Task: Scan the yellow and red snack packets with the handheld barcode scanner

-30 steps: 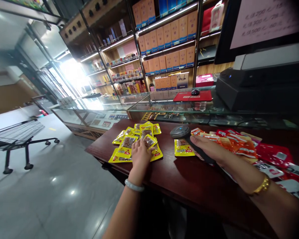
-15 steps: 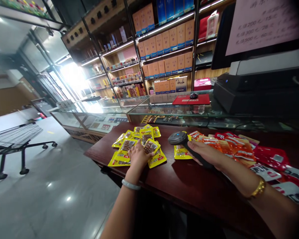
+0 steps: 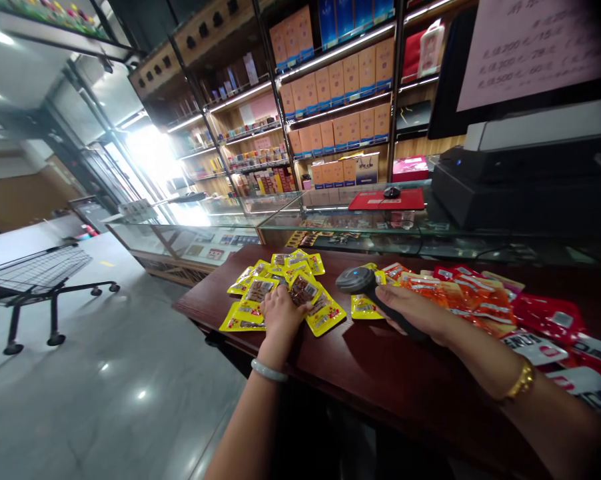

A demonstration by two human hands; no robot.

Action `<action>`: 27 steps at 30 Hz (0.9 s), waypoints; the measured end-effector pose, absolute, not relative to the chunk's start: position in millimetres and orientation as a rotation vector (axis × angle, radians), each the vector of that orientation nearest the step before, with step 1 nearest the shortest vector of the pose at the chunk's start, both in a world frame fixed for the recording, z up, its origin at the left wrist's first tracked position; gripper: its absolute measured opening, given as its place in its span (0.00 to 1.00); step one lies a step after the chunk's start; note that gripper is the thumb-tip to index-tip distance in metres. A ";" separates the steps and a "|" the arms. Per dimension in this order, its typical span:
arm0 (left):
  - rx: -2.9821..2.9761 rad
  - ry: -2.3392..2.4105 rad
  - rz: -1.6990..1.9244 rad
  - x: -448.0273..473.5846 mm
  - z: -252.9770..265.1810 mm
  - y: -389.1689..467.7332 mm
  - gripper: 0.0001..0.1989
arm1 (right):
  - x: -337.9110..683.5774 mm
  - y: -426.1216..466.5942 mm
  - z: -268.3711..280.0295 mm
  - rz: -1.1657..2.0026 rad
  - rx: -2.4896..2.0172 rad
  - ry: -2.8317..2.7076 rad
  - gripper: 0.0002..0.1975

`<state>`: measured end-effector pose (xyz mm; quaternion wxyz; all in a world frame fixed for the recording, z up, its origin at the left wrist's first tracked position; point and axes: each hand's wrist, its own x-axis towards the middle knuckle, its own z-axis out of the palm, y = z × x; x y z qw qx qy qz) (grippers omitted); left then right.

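Yellow snack packets (image 3: pixel 308 263) with clear windows lie in a loose pile on the dark red wooden table. My left hand (image 3: pixel 282 312), with a pale bangle at the wrist, rests on the pile's near side. Its thumb and fingers close on the edge of one yellow snack packet (image 3: pixel 303 289), partly covering the packets beneath. My right hand (image 3: pixel 413 307) grips a black barcode scanner (image 3: pixel 358 279) by its handle. The scanner's head points left toward the pile, above another yellow packet (image 3: pixel 364 307) lying on the table.
Orange and red snack packets (image 3: pixel 480 297) spread over the table's right side. Behind stand a glass counter (image 3: pixel 280 217), a red mat with a mouse (image 3: pixel 391 193) and a black register machine (image 3: pixel 520 180). A shopping cart (image 3: pixel 35 273) is on the floor at left.
The packet under my left hand has turned and lifted slightly, and a packet beside it has shifted right. My right hand and the scanner stay nearly in place.
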<state>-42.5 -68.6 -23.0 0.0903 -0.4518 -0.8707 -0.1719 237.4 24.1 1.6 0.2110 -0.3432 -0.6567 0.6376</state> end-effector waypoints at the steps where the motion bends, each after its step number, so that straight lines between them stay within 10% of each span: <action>1: -1.342 -2.591 -0.572 -42.4 -21.4 -68.9 0.30 | 237.3 24.2 1.3 1.769 -0.963 -1.825 0.29; 20: -1.507 -2.566 -1.482 11.3 -23.7 -28.6 0.20 | 244.5 22.7 20.0 1.783 -0.897 -1.699 0.26; 27: -1.931 -2.342 -1.431 26.1 -28.3 -26.6 0.38 | 252.4 28.9 24.5 1.851 -0.872 -1.599 0.27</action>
